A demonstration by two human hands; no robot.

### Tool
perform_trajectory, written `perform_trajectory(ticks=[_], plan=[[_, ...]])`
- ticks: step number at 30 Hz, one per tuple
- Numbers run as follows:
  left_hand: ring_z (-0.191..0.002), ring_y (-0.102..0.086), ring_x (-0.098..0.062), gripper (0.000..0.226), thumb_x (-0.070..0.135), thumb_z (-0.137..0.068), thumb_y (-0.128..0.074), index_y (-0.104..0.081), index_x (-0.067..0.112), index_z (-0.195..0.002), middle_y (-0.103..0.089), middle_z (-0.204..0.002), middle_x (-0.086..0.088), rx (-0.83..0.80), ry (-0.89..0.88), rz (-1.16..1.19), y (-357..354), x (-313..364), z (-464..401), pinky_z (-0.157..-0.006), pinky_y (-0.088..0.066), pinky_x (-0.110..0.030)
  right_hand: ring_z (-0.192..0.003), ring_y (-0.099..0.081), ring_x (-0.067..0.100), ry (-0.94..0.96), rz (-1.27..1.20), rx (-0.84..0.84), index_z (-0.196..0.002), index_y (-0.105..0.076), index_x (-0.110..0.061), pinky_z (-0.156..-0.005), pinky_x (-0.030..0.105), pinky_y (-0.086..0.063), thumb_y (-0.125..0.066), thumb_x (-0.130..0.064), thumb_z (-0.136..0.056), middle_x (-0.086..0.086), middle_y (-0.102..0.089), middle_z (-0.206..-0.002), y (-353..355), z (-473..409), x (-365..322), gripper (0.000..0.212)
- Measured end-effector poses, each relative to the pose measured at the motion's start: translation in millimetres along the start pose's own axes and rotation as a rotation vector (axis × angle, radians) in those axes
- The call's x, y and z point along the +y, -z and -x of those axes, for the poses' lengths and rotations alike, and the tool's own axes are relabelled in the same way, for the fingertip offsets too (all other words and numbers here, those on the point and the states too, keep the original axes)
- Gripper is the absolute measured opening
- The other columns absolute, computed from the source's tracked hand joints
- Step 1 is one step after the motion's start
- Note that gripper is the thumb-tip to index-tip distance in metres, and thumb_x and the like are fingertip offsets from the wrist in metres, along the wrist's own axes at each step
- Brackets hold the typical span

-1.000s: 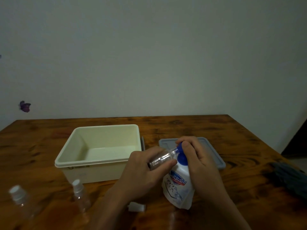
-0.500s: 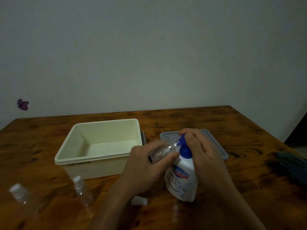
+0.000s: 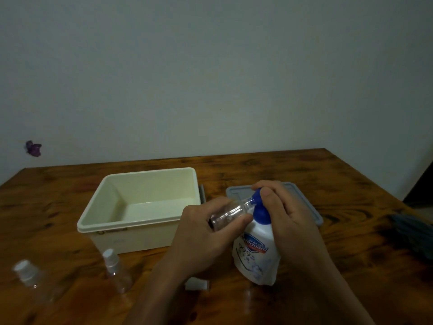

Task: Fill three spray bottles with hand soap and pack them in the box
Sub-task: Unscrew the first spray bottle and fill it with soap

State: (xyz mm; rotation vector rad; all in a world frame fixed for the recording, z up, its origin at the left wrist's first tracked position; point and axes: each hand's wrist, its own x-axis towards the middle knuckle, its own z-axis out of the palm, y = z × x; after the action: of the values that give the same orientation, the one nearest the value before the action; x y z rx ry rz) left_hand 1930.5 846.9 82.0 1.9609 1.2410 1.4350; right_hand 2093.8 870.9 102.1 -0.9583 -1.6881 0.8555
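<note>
My left hand (image 3: pixel 199 233) grips a clear uncapped spray bottle (image 3: pixel 230 213), tilted on its side with its neck against the blue pump top of the white hand soap bottle (image 3: pixel 256 252). My right hand (image 3: pixel 285 219) wraps the soap bottle, thumb on the blue pump head. The cream box (image 3: pixel 140 207) stands open to the left, nothing visible inside. Two capped clear spray bottles stand near the front left, one (image 3: pixel 116 269) close to the box and one (image 3: pixel 30 281) farther left. A white spray cap (image 3: pixel 196 283) lies on the table below my left wrist.
A grey box lid (image 3: pixel 304 200) lies flat behind my right hand. A dark grey cloth-like thing (image 3: pixel 412 233) sits at the table's right edge. The wooden table (image 3: pixel 351 266) ends at a bare wall; a small purple object (image 3: pixel 34 148) is stuck on the wall.
The view has shifted a little. Both hands keep the spray bottle's neck at the soap pump, with my right thumb still on the pump head.
</note>
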Motion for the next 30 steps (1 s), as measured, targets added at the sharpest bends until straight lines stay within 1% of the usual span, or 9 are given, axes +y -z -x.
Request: perform_trajectory(ticks=[3,6,10,16,19,21,25,28,30], plan=[[-0.081,-0.067,0.001,0.016,0.044,-0.083,-0.063,-0.063,0.042,-0.099,-0.069,-0.087,0.021,0.0,-0.01,0.005,-0.5,0.1,1.0,-0.06,-0.051,-0.01,-0.069,-0.062,0.002,0.018,0.005,0.014,-0.091,-0.055,-0.038,-0.053,0.012,-0.049,-0.033,-0.049,-0.083,-0.024,-0.061,-0.084,-2.8,0.8,1.7,0.026],[-0.077,-0.068,-0.003,0.018,0.042,-0.084,-0.065,-0.068,0.032,-0.098,-0.07,-0.088,0.013,-0.012,-0.01,-0.021,0.1,-4.4,2.4,-0.058,-0.055,-0.018,-0.068,-0.062,0.003,-0.004,0.001,0.024,-0.088,-0.054,-0.039,-0.052,0.014,-0.05,-0.034,-0.049,-0.083,-0.024,-0.061,-0.083,-7.5,3.5,5.9,0.024],[-0.081,-0.067,0.002,0.017,0.04,-0.083,-0.069,-0.063,0.043,-0.099,-0.068,-0.098,0.019,0.004,-0.005,-0.004,0.1,-0.7,2.4,-0.06,-0.05,-0.009,-0.068,-0.063,0.007,-0.021,-0.009,0.008,-0.088,-0.055,-0.041,-0.053,0.018,-0.052,-0.033,-0.051,-0.082,-0.019,-0.063,-0.084,-5.2,3.9,2.1,0.026],[-0.08,-0.066,0.0,0.016,0.04,-0.084,-0.068,-0.062,0.044,-0.098,-0.067,-0.098,0.019,0.022,-0.029,-0.008,-1.1,3.6,2.1,-0.06,-0.049,-0.008,-0.073,-0.062,0.007,0.028,0.032,0.02,-0.086,-0.054,-0.052,-0.059,0.027,-0.054,-0.033,-0.049,-0.092,-0.022,-0.061,-0.088,-4.9,1.0,4.3,0.022],[-0.082,-0.067,0.002,0.018,0.042,-0.084,-0.067,-0.06,0.045,-0.101,-0.068,-0.095,0.024,0.003,-0.017,-0.019,-0.6,-0.7,3.1,-0.06,-0.05,-0.008,-0.067,-0.062,0.01,0.016,0.025,0.037,-0.085,-0.054,-0.049,-0.054,0.026,-0.053,-0.035,-0.041,-0.095,-0.019,-0.061,-0.084,-10.0,3.2,9.3,0.023],[-0.082,-0.067,0.003,0.018,0.044,-0.083,-0.064,-0.06,0.045,-0.1,-0.068,-0.095,0.025,0.002,-0.017,-0.003,-0.6,-0.7,4.6,-0.06,-0.05,-0.008,-0.069,-0.062,0.008,0.006,0.046,0.029,-0.087,-0.053,-0.044,-0.053,0.023,-0.052,-0.032,-0.048,-0.096,-0.02,-0.06,-0.086,-8.2,4.9,7.5,0.023],[-0.084,-0.066,0.004,0.016,0.044,-0.083,-0.063,-0.061,0.046,-0.098,-0.066,-0.097,0.031,0.017,-0.034,0.0,-0.8,1.6,3.4,-0.061,-0.049,-0.006,-0.074,-0.062,0.006,-0.01,0.034,-0.004,-0.089,-0.054,-0.042,-0.056,0.02,-0.052,-0.031,-0.056,-0.08,-0.021,-0.06,-0.088,-1.0,2.6,2.0,0.028],[-0.083,-0.066,0.003,0.017,0.042,-0.083,-0.063,-0.06,0.045,-0.1,-0.067,-0.096,0.027,0.025,-0.051,-0.011,-1.6,2.6,2.0,-0.061,-0.049,-0.007,-0.073,-0.063,0.008,0.025,0.053,0.003,-0.088,-0.054,-0.046,-0.059,0.024,-0.053,-0.032,-0.056,-0.091,-0.019,-0.061,-0.089,-1.3,0.5,2.9,0.025],[-0.08,-0.066,0.002,0.018,0.04,-0.084,-0.064,-0.061,0.043,-0.101,-0.068,-0.092,0.024,0.022,-0.054,-0.013,-1.1,0.7,3.1,-0.06,-0.049,-0.007,-0.071,-0.062,0.006,0.04,0.036,0.028,-0.087,-0.055,-0.047,-0.057,0.02,-0.052,-0.034,-0.048,-0.092,-0.021,-0.061,-0.086,-5.6,1.7,7.0,0.021]])
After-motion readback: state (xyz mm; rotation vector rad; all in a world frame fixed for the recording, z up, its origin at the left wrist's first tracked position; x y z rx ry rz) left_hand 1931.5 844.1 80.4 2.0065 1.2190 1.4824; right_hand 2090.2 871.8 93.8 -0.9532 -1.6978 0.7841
